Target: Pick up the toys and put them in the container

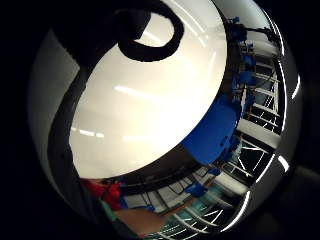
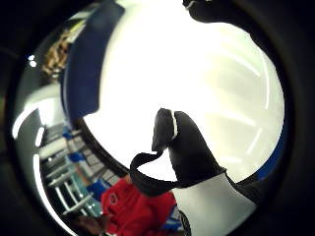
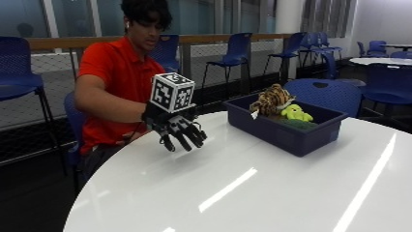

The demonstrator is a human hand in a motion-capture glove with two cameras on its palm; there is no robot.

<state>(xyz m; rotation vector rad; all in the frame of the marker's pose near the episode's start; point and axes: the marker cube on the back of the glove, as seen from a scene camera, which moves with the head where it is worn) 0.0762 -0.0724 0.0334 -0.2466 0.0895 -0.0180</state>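
Black glove first: my right hand (image 3: 177, 130) hangs over the near-left part of the white round table (image 3: 257, 193), above the surface and not touching it as far as I can see from the outside view. Its fingers (image 3: 186, 137) point down and forward, loosely spread and only slightly bent, and I see nothing between them; the hand is released, carrying no toy. The red-shirted person's forearm (image 3: 109, 108) reaches out from the left to that hand.

Moving right across the glossy tabletop, I come to the dark blue container (image 3: 286, 125), a rectangular bin sitting on the far right side of the table, well apart from my hand. Inside it, a striped brown plush tiger (image 3: 273, 99) lies toward the bin's far left end, rising above the rim. Just beside it, to the right, sits a small yellow-green plush toy (image 3: 296, 112), touching or nearly touching the tiger; I cannot tell which. Something dark green (image 3: 297, 124) lies low in the bin under that toy; I cannot make out what it is.

Behind the bin stands a blue chair (image 3: 325, 92), with more blue chairs (image 3: 235, 50) along the railing.

Both palm views show mostly bright white tabletop (image 1: 150, 100) beneath the hand, with a gloved fingertip (image 2: 170, 130) over it.
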